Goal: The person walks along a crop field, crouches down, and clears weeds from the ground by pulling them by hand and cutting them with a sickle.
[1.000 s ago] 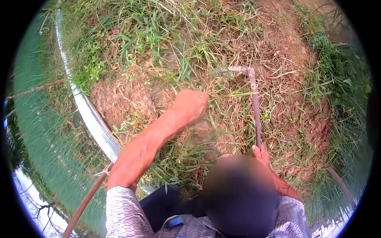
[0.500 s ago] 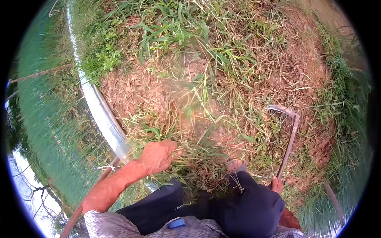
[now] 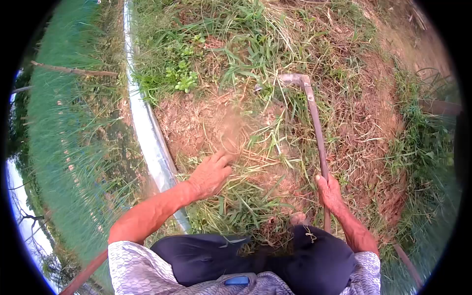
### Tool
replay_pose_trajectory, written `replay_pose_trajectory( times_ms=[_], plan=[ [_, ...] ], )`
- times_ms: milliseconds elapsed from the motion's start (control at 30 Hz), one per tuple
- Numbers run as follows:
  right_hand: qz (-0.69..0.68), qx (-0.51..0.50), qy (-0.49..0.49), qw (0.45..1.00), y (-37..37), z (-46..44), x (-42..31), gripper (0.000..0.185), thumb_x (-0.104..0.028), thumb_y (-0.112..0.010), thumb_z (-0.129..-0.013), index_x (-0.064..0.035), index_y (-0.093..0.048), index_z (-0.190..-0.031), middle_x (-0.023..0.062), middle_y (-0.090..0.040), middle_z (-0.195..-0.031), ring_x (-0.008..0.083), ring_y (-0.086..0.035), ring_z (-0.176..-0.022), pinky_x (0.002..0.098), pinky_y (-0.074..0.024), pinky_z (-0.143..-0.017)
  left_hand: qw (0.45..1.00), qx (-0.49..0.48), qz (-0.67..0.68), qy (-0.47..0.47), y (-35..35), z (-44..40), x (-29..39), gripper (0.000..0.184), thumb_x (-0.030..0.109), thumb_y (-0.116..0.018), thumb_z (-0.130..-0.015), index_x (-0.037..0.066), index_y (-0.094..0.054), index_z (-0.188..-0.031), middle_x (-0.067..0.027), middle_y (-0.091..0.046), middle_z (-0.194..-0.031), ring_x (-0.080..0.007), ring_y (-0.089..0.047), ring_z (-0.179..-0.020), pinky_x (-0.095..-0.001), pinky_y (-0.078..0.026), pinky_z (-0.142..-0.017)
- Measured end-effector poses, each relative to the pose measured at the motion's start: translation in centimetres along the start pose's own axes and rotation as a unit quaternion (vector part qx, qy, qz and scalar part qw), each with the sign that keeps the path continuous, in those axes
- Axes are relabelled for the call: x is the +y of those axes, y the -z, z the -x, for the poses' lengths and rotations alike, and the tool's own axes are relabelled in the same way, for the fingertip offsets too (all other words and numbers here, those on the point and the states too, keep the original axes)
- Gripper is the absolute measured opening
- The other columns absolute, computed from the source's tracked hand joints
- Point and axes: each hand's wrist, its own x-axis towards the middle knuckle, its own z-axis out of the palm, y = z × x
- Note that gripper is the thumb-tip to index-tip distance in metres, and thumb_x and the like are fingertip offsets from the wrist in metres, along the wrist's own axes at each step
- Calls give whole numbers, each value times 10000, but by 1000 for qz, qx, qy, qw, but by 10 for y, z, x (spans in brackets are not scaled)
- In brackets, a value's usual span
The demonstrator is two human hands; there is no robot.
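My right hand (image 3: 332,192) is wrapped around the long handle of a hoe (image 3: 318,130). Its bent metal head (image 3: 290,79) points left and rests among the green weeds (image 3: 250,51). My left hand (image 3: 211,172) reaches over the ground in front of my knees, its fingers stretched forward and holding nothing that I can see. Dry, pulled-looking grass (image 3: 263,160) lies just beyond those fingers. Closer to my legs is a heap of cut green grass (image 3: 236,206).
A shiny plastic-covered edge (image 3: 152,142) runs along my left side. Past it grow dense thin green plants (image 3: 64,162), with a wooden stick (image 3: 73,70) among them. Bare reddish soil (image 3: 184,123) lies ahead, and taller grass (image 3: 418,147) borders the right.
My right hand has raised the hoe and swung its head forward and left to the weeds. My left hand has moved slightly forward, away from the grass heap. The view has shifted.
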Motion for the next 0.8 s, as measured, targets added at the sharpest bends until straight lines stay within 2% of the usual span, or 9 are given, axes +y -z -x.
replay_pose_trajectory(
  times_ms=[67,133,200,233,333,400,600,700,800],
  plan=[
    [-34,-3,-79,996,6,49,23,254,-296,-570,-914,-49,-528,-872,-21,-453,-649,83,-412,-577,283,-375,-504,998,-6,57,-32,-27,33,13,190,162,-570,-823,27,-577,-956,-151,-517,-1201,-306,-483,-1130,-429,-417,-845],
    [-42,5,-109,993,10,97,48,250,-296,-594,-898,-55,-525,-895,-20,-455,-673,86,-405,-617,282,-369,-534,996,0,79,-48,-28,35,19,209,158,-558,-816,36,-585,-984,-141,-550,-1159,-281,-509,-1112,-414,-429,-837],
    [-72,21,-125,989,7,121,46,252,-300,-605,-889,-65,-516,-890,-28,-442,-665,81,-395,-607,280,-354,-524,939,-320,111,60,-20,21,27,354,233,-558,-834,5,-562,-1105,-165,-590,-1125,-322,-545,-1092,-407,-442,-878],
    [-71,32,-119,990,5,127,44,253,-302,-611,-884,-69,-511,-888,-32,-435,-661,78,-391,-602,279,-347,-519,942,-315,106,55,-16,22,18,354,233,-558,-834,5,-562,-1105,-165,-590,-1125,-322,-545,-1092,-407,-442,-878],
    [-42,62,-80,994,7,130,28,260,-309,-628,-870,-84,-498,-881,-44,-415,-649,70,-377,-587,275,-324,-504,883,-211,390,157,-42,26,-27,655,463,-567,-823,11,-474,-1288,-212,-556,-1224,-332,-529,-1153,-379,-407,-981],
    [-17,77,-40,996,6,124,16,267,-313,-639,-861,-93,-489,-876,-52,-402,-641,65,-368,-577,273,-309,-494,884,-148,419,147,-64,29,-67,665,474,-579,-815,18,-478,-1288,-214,-558,-1219,-327,-535,-1142,-381,-405,-980],
    [135,4,-14,991,5,142,-116,421,-469,-607,-845,-75,-552,-981,-4,-490,-727,96,-435,-651,276,-382,-576,855,-60,462,229,37,46,-104,589,459,-619,-815,22,-548,-1203,-167,-570,-1179,-258,-530,-1108,-369,-406,-950],
    [72,83,-3,994,8,126,-100,439,-465,-604,-846,-57,-551,-1000,17,-524,-747,106,-463,-663,279,-405,-612,838,-60,494,224,56,35,-107,524,435,-624,-828,32,-582,-1160,-132,-580,-1151,-221,-519,-1104,-361,-400,-949],
    [-2,74,30,997,6,99,-212,448,-450,-591,-855,-33,-542,-1012,62,-552,-772,146,-495,-691,305,-426,-658,829,-38,528,178,96,26,-93,525,443,-614,-834,38,-588,-1168,-119,-587,-1153,-222,-518,-1112,-364,-386,-970]
  ],
)
